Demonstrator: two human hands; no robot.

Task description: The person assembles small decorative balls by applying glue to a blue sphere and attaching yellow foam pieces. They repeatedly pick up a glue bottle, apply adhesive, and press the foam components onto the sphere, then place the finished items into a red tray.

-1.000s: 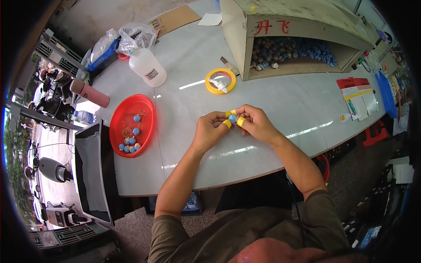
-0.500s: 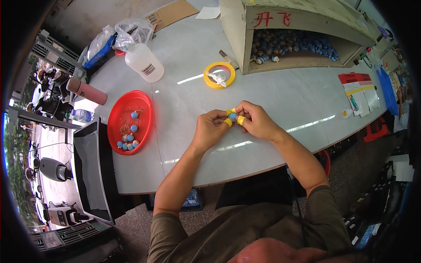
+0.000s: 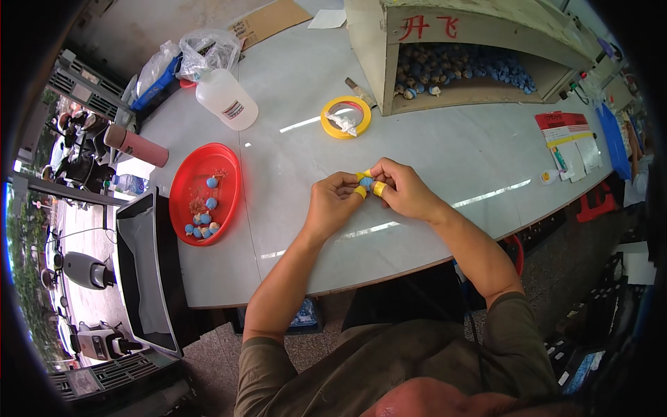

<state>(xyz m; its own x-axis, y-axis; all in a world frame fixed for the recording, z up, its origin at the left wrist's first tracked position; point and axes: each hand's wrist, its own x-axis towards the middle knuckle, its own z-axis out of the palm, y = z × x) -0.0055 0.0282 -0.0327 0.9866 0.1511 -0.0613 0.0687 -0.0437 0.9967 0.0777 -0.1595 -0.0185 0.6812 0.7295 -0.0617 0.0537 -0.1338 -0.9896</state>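
Note:
Above the middle of the grey table, a small blue ball-shaped piece [image 3: 365, 183] is pinched between my two hands. My left hand [image 3: 332, 201] closes on its left side with thumb and forefinger. My right hand [image 3: 406, 189] grips it from the right, also with thumb and fingertips. Yellow tape wraps the tips of thumbs and fingers on both hands. Much of the piece is hidden by the fingers. To the left, a red round tray [image 3: 234, 182] holds several similar blue and cream balls [image 3: 206, 221].
A roll of yellow tape [image 3: 326, 126] lies beyond my hands, with white crumpled material in its ring. A white plastic bottle [image 3: 226, 97] and a pink flask [image 3: 135, 144] are at the left. The wooden box [image 3: 368, 52] at the back holds many blue pieces.
Both hands keep hold of the blue piece in almost the same place. My right thumb has shifted slightly, and the whole view has moved a little.

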